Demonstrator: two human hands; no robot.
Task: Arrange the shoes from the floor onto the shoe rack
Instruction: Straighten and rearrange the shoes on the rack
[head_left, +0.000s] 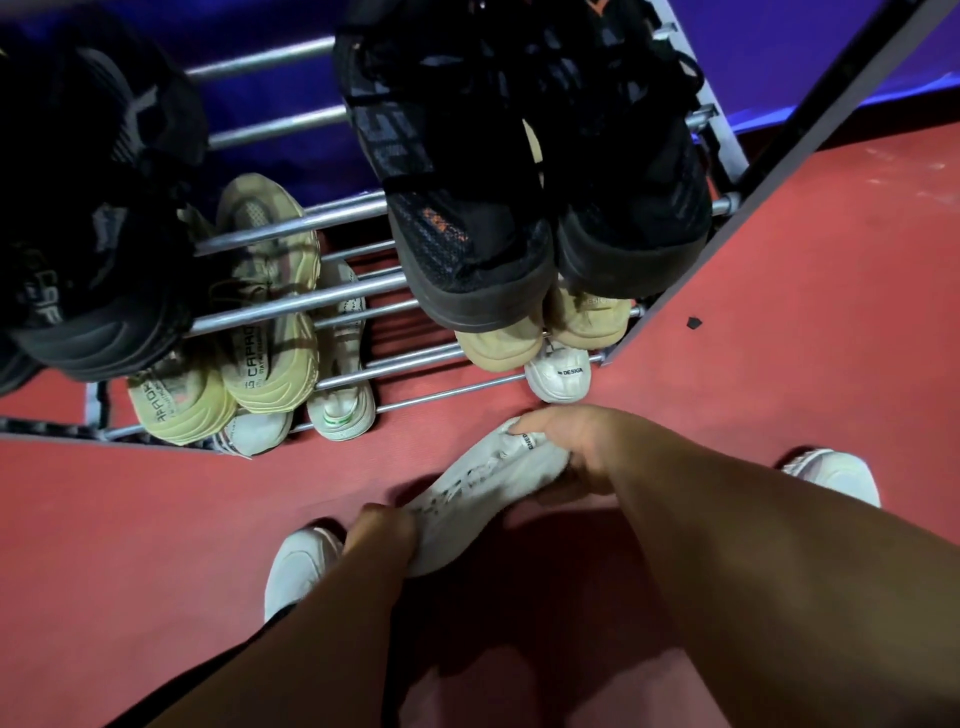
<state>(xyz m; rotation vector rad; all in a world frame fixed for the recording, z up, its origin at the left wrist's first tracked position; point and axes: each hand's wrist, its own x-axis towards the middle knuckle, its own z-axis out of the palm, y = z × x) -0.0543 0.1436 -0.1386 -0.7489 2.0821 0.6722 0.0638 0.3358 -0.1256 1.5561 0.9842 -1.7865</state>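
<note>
A white sneaker (483, 493) is held above the red floor, just in front of the shoe rack (291, 306). My left hand (382, 535) grips its near end and my right hand (576, 447) grips its far end by the printed tab. The rack's metal bars carry black shoes (524, 171) on top at the right and another black pair (88, 218) at the left. Beige sneakers (270, 312) sit one tier down. White sneakers (343, 410) and a matching white one (558, 371) stand on the lowest tier.
My own white shoes (298, 566) (836, 473) stand on the red floor (130, 519) to either side of the held sneaker. A grey rack side frame (769, 171) runs diagonally at the right. A blue wall lies behind the rack.
</note>
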